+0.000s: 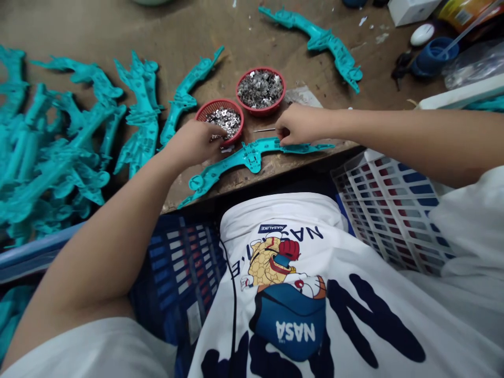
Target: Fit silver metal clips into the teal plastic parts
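Observation:
My left hand (199,142) reaches over the near-left edge of a red basket (239,116) of small shiny metal pieces, its fingers closed at the rim; what they pinch, if anything, is too small to tell. A thin metal tool (264,130) pokes out leftward from my right hand (293,125), whose fingers are curled round its other end. Under that hand, a long curved turquoise plastic part (252,156) lies along the table's front edge. Behind, a second red basket (261,109) holds greyer metal clips.
Turquoise parts (51,152) are heaped at the left, with single ones (185,94) beside the baskets and another (326,42) farther back. A blue cup (435,55) and white box (411,10) stand back right. Crates (394,205) flank my lap.

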Motion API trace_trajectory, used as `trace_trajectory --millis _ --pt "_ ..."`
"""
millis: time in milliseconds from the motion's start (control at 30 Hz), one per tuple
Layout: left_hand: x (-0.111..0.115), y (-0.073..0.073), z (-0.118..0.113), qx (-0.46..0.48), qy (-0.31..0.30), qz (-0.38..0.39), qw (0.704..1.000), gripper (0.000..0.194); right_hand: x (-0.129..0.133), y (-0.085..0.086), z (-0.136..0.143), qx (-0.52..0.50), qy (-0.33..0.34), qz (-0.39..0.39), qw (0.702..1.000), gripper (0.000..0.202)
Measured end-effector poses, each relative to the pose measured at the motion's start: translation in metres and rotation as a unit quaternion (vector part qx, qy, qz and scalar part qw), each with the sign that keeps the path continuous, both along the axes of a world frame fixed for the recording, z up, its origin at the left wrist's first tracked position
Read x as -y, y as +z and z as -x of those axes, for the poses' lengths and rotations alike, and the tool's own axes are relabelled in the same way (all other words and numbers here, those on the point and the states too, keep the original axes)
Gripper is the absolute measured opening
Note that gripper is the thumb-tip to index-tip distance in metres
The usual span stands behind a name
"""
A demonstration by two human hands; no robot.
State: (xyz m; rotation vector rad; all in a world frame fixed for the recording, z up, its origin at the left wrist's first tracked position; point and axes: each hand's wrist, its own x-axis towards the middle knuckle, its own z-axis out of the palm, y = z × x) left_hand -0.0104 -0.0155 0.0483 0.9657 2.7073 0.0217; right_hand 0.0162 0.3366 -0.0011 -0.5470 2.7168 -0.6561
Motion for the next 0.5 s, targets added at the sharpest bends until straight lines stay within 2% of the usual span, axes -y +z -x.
trace_trajectory --millis 67,100,200,267,367,500 --pt "0.000 -0.009 0.005 0.005 0.062 -0.103 0.993 0.044 -0.001 0.007 0.000 -0.007 0.019 -0.014 1.000 0.001" --pt "-0.001 -0.014 0.007 0.005 0.102 -0.170 0.980 0.035 -0.002 0.012 -0.001 -0.012 0.032 -0.023 0.999 0.009" --pt "-0.008 -0.027 0.008 0.021 0.179 -0.368 0.912 0.016 -0.004 0.032 -0.003 -0.028 0.066 -0.029 0.997 0.032" --pt "-0.017 -0.029 0.001 0.064 0.175 -0.470 0.863 0.026 -0.004 0.048 -0.007 -0.043 0.085 -0.008 0.995 0.042" --pt "-0.033 -0.023 -0.020 0.128 0.162 -0.562 0.801 0.043 -0.002 0.071 -0.016 -0.082 0.121 0.052 0.988 0.047" --pt "-0.055 -0.012 -0.053 0.186 0.183 -0.592 0.763 0.050 0.003 0.086 -0.031 -0.134 0.160 0.117 0.971 0.048"
